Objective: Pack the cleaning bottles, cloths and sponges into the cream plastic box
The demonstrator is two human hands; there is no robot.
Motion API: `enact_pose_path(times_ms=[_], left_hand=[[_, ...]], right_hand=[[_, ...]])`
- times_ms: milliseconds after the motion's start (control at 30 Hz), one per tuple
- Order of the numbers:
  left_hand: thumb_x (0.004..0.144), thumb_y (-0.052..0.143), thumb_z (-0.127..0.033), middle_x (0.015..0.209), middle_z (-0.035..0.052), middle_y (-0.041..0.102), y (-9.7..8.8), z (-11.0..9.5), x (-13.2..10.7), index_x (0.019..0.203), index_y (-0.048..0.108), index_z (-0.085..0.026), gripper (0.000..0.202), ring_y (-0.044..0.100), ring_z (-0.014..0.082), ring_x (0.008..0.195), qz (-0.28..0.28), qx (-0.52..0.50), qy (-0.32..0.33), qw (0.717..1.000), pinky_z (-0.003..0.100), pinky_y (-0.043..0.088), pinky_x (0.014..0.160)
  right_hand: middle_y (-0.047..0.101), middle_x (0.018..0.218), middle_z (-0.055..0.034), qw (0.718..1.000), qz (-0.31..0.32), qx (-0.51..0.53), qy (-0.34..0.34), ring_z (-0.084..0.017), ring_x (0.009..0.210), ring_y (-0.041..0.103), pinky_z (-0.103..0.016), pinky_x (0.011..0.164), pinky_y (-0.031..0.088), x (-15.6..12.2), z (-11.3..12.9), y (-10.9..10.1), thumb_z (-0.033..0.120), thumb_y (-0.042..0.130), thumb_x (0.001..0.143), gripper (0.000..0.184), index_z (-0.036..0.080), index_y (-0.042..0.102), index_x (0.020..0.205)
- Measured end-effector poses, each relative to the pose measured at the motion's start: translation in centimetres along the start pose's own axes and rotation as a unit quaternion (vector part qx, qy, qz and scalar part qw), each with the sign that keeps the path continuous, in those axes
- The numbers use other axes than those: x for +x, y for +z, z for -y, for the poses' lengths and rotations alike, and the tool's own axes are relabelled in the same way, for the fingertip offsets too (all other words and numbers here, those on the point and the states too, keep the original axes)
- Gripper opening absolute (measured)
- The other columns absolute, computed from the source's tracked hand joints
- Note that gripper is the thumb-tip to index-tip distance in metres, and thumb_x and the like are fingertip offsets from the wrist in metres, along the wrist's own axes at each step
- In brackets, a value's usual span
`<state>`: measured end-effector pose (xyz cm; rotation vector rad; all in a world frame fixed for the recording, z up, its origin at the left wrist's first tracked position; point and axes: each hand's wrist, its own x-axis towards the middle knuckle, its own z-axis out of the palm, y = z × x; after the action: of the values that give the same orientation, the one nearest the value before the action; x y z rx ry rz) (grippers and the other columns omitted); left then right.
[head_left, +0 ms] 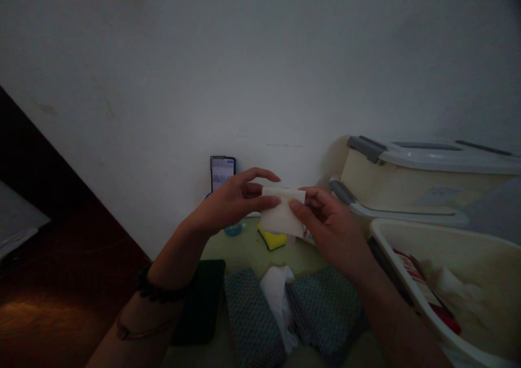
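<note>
Tabletop (246, 254) by wall (244, 75), dark-red floor (77, 281), white sheet (283, 220) in hands (336, 227)

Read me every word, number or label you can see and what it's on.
"00:02" on the phone screen; what follows and its small print are unreadable.
Label on the upper storage box: too blurred.
Red-and-white packet in the tub: markings too blurred.
White pack behind the right hand: red marks unreadable.

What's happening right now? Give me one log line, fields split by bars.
left hand: holds white piece | right hand: holds same piece | beyond: phone, sponge | right: tub
</note>
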<state>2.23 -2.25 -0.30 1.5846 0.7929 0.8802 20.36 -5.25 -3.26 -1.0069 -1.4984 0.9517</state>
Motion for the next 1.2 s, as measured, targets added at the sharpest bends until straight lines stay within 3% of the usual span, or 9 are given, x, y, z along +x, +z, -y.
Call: enact_pose_path(times_ms=[133, 233, 333, 467, 600, 733, 900, 1067, 1200], left_hand=[[0.08, 0.063, -0.016, 0.071, -0.0034, 0.066, 0.6, -0.5, -0.3, 0.133, 0.026, -0.025, 0.066, 0.064, 0.0109, 0.062, 0.039, -0.02, -0.007, 0.999, 0.018, 0.048, 0.055], [0.081, 0.062, -0.017, 0.072, -0.0028, 0.066, 1.1, -0.7, -0.3, 0.128, 0.027, -0.028, 0.06, 0.064, 0.0118, 0.063, 0.029, -0.028, 0.054, 0.998, 0.02, 0.05, 0.057], [0.083, 0.061, -0.018, 0.075, -0.002, 0.065, 1.5, -0.9, -0.5, 0.114, 0.038, -0.026, 0.039, 0.063, 0.0098, 0.063, 0.022, -0.027, 0.112, 0.993, 0.018, 0.049, 0.056], [0.082, 0.064, -0.017, 0.077, -0.0028, 0.064, 1.8, -1.7, -1.2, 0.104, 0.046, -0.023, 0.03, 0.061, 0.0084, 0.067, 0.023, -0.006, 0.128, 0.992, 0.016, 0.049, 0.057], [0.076, 0.069, -0.015, 0.083, -0.002, 0.066, 1.6, -2.7, -2.1, 0.109, 0.049, -0.023, 0.039, 0.065, 0.0113, 0.078, 0.009, 0.036, 0.119, 0.992, 0.019, 0.053, 0.067], [0.074, 0.07, -0.014, 0.085, -0.0001, 0.069, 1.3, -3.3, -2.6, 0.109, 0.054, -0.021, 0.04, 0.067, 0.0141, 0.081, -0.022, 0.065, 0.132, 0.989, 0.022, 0.054, 0.071], [0.075, 0.069, -0.013, 0.084, -0.0011, 0.07, 1.3, -3.1, -2.6, 0.121, 0.047, -0.027, 0.053, 0.068, 0.0162, 0.08, -0.028, 0.043, 0.151, 0.987, 0.025, 0.056, 0.07], [0.074, 0.071, -0.015, 0.092, -0.0008, 0.07, 1.2, -2.6, -2.0, 0.103, 0.063, -0.023, 0.031, 0.067, 0.0119, 0.081, -0.035, 0.1, 0.133, 0.985, 0.018, 0.054, 0.072], [0.073, 0.072, -0.019, 0.09, 0.0014, 0.07, 1.1, -2.2, -1.7, 0.109, 0.062, -0.021, 0.038, 0.067, 0.0144, 0.082, -0.058, 0.098, 0.119, 0.986, 0.023, 0.055, 0.074]], right_hand=[[0.056, 0.062, 0.0072, 0.995, -0.072, 0.071, -0.008, -0.009, 0.052, 0.054, -0.019, 0.046, 0.044, -0.1, 0.5, 0.2, 0.033, 0.064, 0.078, 0.026, 0.024, 0.051, 0.098], [0.05, 0.059, 0.0102, 0.987, -0.122, 0.088, -0.055, -0.008, 0.048, 0.048, -0.017, 0.043, 0.04, -0.4, 1.0, 0.4, 0.028, 0.064, 0.079, 0.031, 0.029, 0.046, 0.104], [0.052, 0.066, 0.0076, 0.982, -0.145, 0.029, -0.118, -0.007, 0.055, 0.049, -0.017, 0.047, 0.04, -0.8, 1.6, 0.4, 0.025, 0.06, 0.083, 0.015, 0.029, 0.054, 0.096], [0.059, 0.074, 0.0042, 0.983, -0.124, -0.045, -0.125, -0.008, 0.063, 0.055, -0.018, 0.053, 0.044, -1.2, 2.5, -0.3, 0.03, 0.058, 0.085, 0.01, 0.029, 0.063, 0.094], [0.064, 0.105, -0.0014, 0.995, -0.035, -0.015, -0.094, -0.016, 0.089, 0.063, -0.027, 0.071, 0.053, -1.6, 3.1, -1.0, 0.035, 0.069, 0.077, 0.041, 0.032, 0.055, 0.116], [0.058, 0.125, -0.0049, 0.992, -0.004, -0.07, -0.102, -0.022, 0.106, 0.059, -0.041, 0.09, 0.049, -2.2, 3.7, -1.2, 0.034, 0.071, 0.074, 0.057, 0.032, 0.049, 0.127], [0.061, 0.12, -0.0023, 0.992, 0.017, -0.055, -0.113, -0.021, 0.106, 0.059, -0.039, 0.088, 0.05, -2.5, 4.1, -1.4, 0.034, 0.063, 0.082, 0.046, 0.035, 0.051, 0.126], [0.067, 0.098, -0.0007, 0.988, -0.008, -0.119, -0.101, -0.018, 0.089, 0.063, -0.039, 0.084, 0.049, -2.1, 3.7, -1.6, 0.033, 0.062, 0.083, 0.043, 0.033, 0.054, 0.125], [0.066, 0.089, -0.0005, 0.976, -0.044, -0.168, -0.132, -0.017, 0.078, 0.062, -0.04, 0.081, 0.048, -2.1, 3.6, -1.3, 0.031, 0.061, 0.084, 0.041, 0.03, 0.055, 0.124]])
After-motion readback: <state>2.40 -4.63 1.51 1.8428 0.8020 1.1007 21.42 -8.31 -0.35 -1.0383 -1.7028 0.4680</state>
